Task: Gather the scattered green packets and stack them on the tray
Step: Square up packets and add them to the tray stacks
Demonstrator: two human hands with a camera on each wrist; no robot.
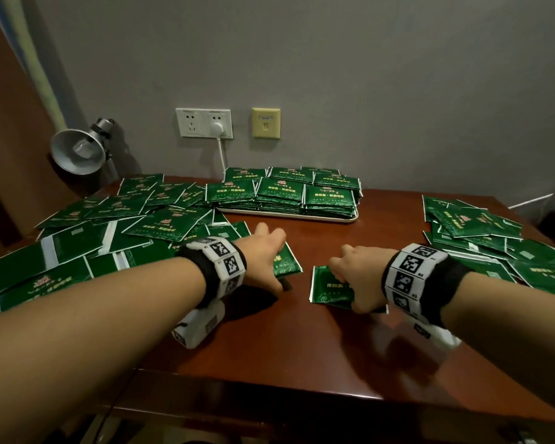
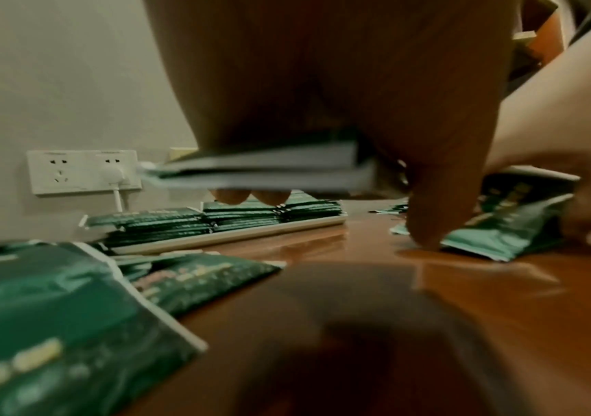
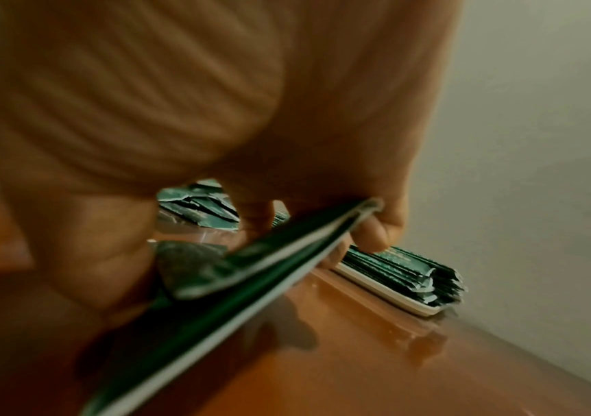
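Green foil packets lie scattered in a heap at the table's left (image 1: 109, 232) and another at its right (image 1: 481, 232). A white tray (image 1: 289, 218) at the back centre holds neat stacks of packets (image 1: 282, 190). My left hand (image 1: 274, 254) grips a small stack of packets (image 2: 269, 169) just above the table, fingers under it and thumb (image 2: 440, 197) down at its side. My right hand (image 1: 350, 283) grips a few packets (image 1: 329, 288), seen edge-on (image 3: 251, 267) in the right wrist view. The two hands are close together in front of the tray.
A metal clamp lamp (image 1: 77, 152) stands at the back left. Wall sockets (image 1: 204, 122) with a white plug and cord (image 1: 221, 155) sit behind the tray. Bare brown table top (image 1: 302, 341) stretches from my hands to the front edge.
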